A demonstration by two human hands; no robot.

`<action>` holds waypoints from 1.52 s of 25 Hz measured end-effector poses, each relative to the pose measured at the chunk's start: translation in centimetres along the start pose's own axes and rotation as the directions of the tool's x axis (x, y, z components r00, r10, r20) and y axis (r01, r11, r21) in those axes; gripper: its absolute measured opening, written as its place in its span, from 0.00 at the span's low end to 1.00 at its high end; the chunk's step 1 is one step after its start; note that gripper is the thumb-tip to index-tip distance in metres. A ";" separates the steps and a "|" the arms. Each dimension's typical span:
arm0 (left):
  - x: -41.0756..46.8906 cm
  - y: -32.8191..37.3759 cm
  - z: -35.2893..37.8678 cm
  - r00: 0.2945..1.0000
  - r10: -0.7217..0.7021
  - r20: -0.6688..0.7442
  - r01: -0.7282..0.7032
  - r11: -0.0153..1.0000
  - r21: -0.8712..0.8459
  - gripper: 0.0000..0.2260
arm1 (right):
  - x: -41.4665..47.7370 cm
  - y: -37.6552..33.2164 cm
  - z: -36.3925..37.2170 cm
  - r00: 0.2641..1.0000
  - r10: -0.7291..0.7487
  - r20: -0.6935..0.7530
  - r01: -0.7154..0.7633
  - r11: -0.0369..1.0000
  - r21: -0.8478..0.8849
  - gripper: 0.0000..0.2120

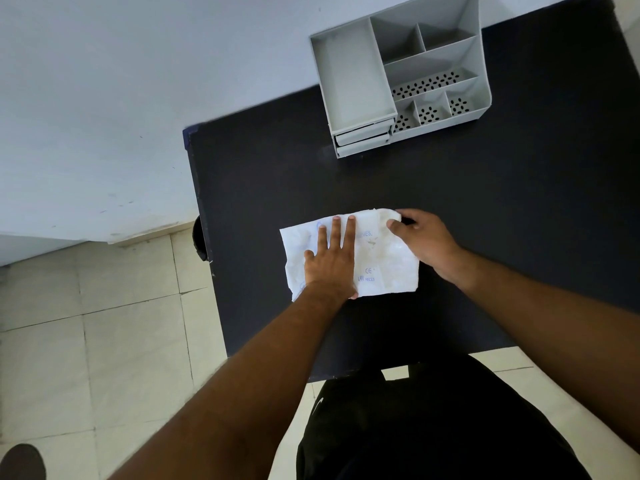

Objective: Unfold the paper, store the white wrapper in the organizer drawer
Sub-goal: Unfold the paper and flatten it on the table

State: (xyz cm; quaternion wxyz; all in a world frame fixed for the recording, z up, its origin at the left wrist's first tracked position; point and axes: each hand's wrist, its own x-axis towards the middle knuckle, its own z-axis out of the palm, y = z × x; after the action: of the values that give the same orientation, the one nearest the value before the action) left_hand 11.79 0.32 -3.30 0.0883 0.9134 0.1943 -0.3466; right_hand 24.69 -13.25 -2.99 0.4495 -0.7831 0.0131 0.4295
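A white wrapper [391,263] with faint blue print lies spread and creased on the black table [485,202]. My left hand [332,258] presses flat on its left half, fingers apart and pointing away from me. My right hand [424,242] pinches the wrapper's far right corner between thumb and fingers. The grey organizer [398,74] stands at the table's far side. Its two small drawers [363,140] are stacked at its front left, and both look pushed in.
The organizer has several open compartments, some with perforated floors. A white wall runs behind and left of the table. Beige floor tiles lie to the left, with a dark shoe [20,462] at the bottom left corner. The table's left edge is near the wrapper.
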 end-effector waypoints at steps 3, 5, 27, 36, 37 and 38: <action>-0.1 0.1 -0.3 1.000 -0.018 0.016 0.018 1.000 -0.011 0.67 | 0.9 -0.9 0.1 0.999 0.025 0.040 -0.022 0.997 -0.069 0.08; 0.0 0.5 -0.2 0.999 -0.042 0.028 0.042 0.999 -0.009 0.66 | 1.0 -0.8 0.2 0.999 0.038 -0.005 -0.038 0.995 -0.088 0.08; 0.3 0.4 -0.2 0.998 -0.033 0.052 0.032 0.999 0.017 0.65 | -1.7 1.6 -0.2 0.973 0.144 0.183 -0.173 0.973 0.153 0.31; 0.1 -0.6 -0.1 1.000 0.011 0.013 -0.012 0.998 0.059 0.70 | -2.0 2.7 -0.8 0.978 0.138 0.160 -0.164 0.972 0.166 0.33; 0.1 -0.6 -0.1 1.000 0.011 0.015 -0.012 0.999 0.052 0.70 | -2.1 2.7 -0.9 0.966 0.151 0.210 -0.189 0.966 0.177 0.35; 0.0 -0.6 -0.1 1.000 0.010 0.016 -0.011 0.999 0.048 0.69 | -2.3 2.7 -0.9 0.956 0.156 0.249 -0.204 0.962 0.181 0.36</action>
State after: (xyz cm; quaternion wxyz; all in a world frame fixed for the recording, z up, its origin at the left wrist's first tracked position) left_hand 11.60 0.94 -3.28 0.0697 0.9135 0.1804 -0.3580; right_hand 22.76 -16.40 -3.12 0.4849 -0.6725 0.0760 0.5540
